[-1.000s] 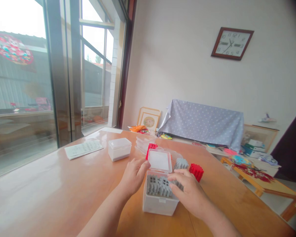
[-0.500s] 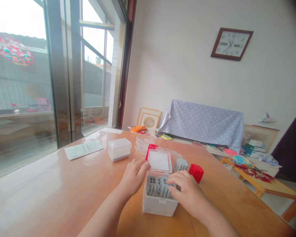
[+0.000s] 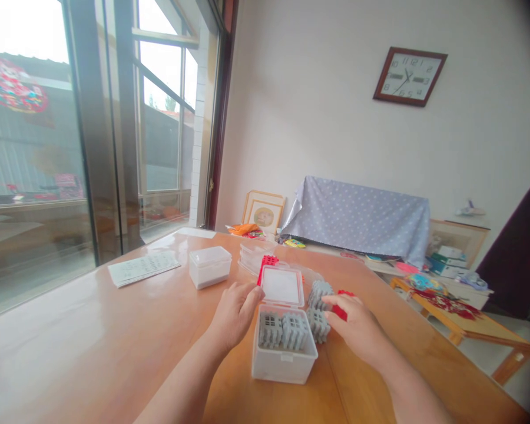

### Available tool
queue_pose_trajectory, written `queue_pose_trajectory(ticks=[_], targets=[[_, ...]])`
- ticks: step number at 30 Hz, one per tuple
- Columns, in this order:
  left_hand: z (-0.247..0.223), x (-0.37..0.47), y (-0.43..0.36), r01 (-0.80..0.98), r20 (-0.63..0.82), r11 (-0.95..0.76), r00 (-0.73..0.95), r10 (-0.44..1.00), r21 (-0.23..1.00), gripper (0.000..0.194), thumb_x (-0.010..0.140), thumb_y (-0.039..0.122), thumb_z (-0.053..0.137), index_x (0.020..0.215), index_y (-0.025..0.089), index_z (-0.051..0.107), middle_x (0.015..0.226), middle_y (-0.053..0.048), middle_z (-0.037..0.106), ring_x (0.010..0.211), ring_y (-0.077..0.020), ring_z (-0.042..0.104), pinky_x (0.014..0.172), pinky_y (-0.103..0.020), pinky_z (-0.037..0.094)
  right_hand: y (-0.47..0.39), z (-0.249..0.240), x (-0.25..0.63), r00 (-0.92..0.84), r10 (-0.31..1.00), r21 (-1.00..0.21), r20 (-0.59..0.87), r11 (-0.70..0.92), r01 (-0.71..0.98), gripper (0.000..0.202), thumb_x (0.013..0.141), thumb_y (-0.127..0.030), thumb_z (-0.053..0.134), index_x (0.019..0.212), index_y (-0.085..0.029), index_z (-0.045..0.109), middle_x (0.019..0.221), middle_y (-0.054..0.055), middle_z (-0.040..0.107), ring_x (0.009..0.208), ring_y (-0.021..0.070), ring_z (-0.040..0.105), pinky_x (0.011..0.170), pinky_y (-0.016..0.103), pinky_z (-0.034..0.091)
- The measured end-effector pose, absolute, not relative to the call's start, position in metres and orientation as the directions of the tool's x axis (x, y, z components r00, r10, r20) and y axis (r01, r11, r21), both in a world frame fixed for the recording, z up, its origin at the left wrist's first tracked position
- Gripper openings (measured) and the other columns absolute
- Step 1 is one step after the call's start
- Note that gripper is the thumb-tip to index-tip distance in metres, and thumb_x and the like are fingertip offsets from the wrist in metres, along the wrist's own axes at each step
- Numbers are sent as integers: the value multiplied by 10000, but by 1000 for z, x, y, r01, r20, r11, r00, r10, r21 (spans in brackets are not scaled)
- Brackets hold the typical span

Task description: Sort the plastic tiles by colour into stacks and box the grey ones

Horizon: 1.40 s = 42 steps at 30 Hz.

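A clear plastic box stands on the wooden table with its lid tipped back. Inside it are stacks of grey lattice pieces. Two more grey stacks are outside, one against the box's right side and another behind it. My left hand is at the lid's left edge, fingers bent and partly hidden, its grip unclear. My right hand has its thumb and forefinger apart beside the grey stacks, holding nothing. Red pieces show partly behind it.
A closed clear box sits left of the lid, with printed sheets farther left. Behind the lid stand a red stack and clear containers. A low wooden table is at the right.
My right hand has moved right, out of the open box, and its fingers have parted. A grey stack now stands beside the box. The view has shifted slightly.
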<state>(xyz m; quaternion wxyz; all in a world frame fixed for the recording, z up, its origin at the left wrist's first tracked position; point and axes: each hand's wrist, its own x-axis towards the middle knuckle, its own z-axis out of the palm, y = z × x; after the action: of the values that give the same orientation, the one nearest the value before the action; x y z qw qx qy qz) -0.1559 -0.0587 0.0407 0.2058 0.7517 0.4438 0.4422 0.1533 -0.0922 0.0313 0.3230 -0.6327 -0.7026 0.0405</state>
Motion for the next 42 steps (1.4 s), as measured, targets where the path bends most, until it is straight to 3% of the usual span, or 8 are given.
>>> queue_pose_trajectory(ticks=[9, 17, 24, 30, 35, 42], targets=[[39, -155, -57, 488, 481, -523, 220, 849, 699, 427, 976, 421, 366, 770, 242, 694, 794, -31, 723, 856, -241, 640, 809, -318, 469, -81, 0, 177, -56, 963, -551, 263, 197, 811, 468, 808, -339, 659, 1259, -224, 700, 1298, 103, 692, 1220, 295, 610, 1072, 468, 445], [38, -155, -56, 490, 484, -527, 224, 846, 695, 429, 978, 413, 360, 771, 241, 694, 782, -28, 721, 842, -236, 640, 803, -316, 470, -79, -7, 173, -40, 964, -572, 262, 188, 798, 387, 816, -359, 658, 1171, -219, 723, 1235, 98, 715, 1184, 291, 629, 1068, 479, 450], [38, -155, -56, 493, 479, -515, 209, 853, 702, 416, 973, 413, 374, 775, 242, 697, 788, -36, 726, 860, -242, 651, 809, -315, 473, -87, 5, 166, 46, 938, -616, 344, 188, 765, 401, 804, -415, 674, 1157, -230, 705, 1184, 89, 726, 1142, 295, 650, 1009, 454, 497], [38, -156, -57, 472, 471, -514, 217, 855, 716, 436, 980, 421, 362, 789, 235, 707, 820, -50, 733, 884, -245, 649, 841, -330, 474, -106, 42, 115, -109, 902, -500, 418, 329, 801, 271, 811, -357, 682, 1063, -268, 721, 1118, 55, 716, 1084, 268, 636, 963, 402, 498], [38, -158, -56, 479, 478, -515, 209, 853, 711, 443, 989, 408, 350, 802, 235, 712, 825, -47, 736, 893, -240, 651, 849, -325, 469, -106, 52, 63, -245, 886, -450, 393, 418, 789, 190, 806, -272, 682, 991, -265, 724, 1053, 50, 712, 1063, 253, 634, 963, 390, 490], [39, -161, -58, 486, 504, -528, 193, 842, 697, 435, 987, 390, 360, 799, 238, 722, 829, -46, 742, 876, -233, 650, 830, -315, 463, -98, 41, 52, -296, 856, -439, 425, 480, 759, 257, 836, -221, 638, 1061, -295, 737, 1163, 51, 701, 1151, 250, 610, 1034, 409, 465]])
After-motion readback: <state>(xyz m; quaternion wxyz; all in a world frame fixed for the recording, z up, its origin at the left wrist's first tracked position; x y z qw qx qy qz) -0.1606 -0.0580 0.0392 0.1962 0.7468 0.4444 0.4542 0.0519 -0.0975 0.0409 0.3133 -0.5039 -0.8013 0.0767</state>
